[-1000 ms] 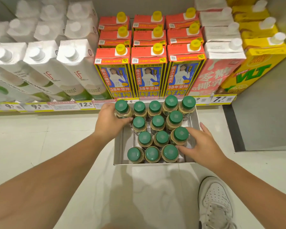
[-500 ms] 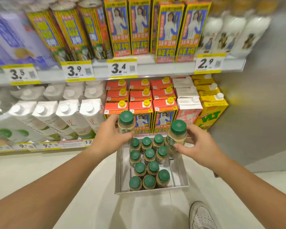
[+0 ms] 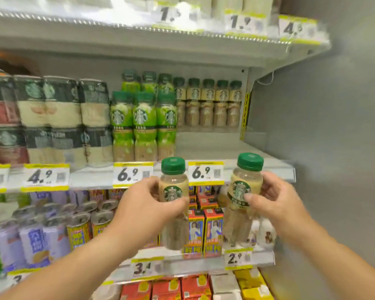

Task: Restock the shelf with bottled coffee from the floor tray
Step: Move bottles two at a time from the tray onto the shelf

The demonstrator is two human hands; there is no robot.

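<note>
Here: Starbucks bottles [image 3: 173, 191] upright, shelf tags [image 3: 206, 173] "6.9".

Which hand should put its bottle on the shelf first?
Probably the right hand. Its bottle is directly below the bare shelf space fronting the beige bottles; the left hand sits nearer the green ones.

Clear glossy plastic bottle [image 3: 174, 204], matt green cap [image 3: 173, 165].
</note>
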